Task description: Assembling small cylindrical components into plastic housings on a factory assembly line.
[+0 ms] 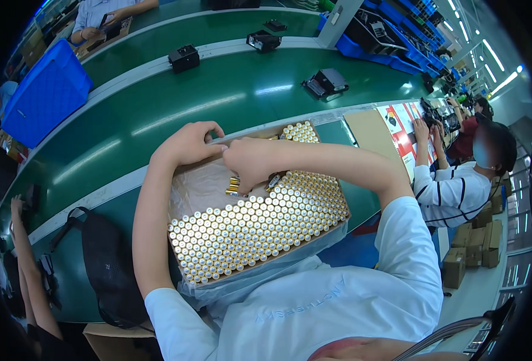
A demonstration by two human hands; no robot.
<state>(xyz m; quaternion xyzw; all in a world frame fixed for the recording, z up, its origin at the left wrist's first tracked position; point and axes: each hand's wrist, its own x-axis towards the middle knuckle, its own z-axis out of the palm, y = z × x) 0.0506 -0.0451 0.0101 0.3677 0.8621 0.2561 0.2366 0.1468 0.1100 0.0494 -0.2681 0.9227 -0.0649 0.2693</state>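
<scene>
— Left hand [189, 143]: curled at the far rim of the cardboard box [329, 225], fingertips bent down onto the plastic liner [197, 186]. Holding anything? Cannot tell.

— Right hand [249, 163]?

— Closed around a small bunch of batteries [235, 185], gold ends poking out below the palm, just above the bare stretch of liner.

— And the rest of the batteries?

— Standing upright in tight rows [260, 231], filling the near and right parts of the box; far left corner bare down to the liner. Another small cluster upright at the far edge [299, 132].

— Box position?

— On the near green worktop [67, 265], right against the chest, liner spilling over the near rim.

— Around it?

— Black bag [107, 265] lying to the left on the same surface. Green conveyor belt [158, 108] beyond, carrying black devices [325, 84], well apart from one another. Blue bin [46, 93] far left. Another person in a striped top [452, 192] seated to the right, hands raised at the same line.
</scene>
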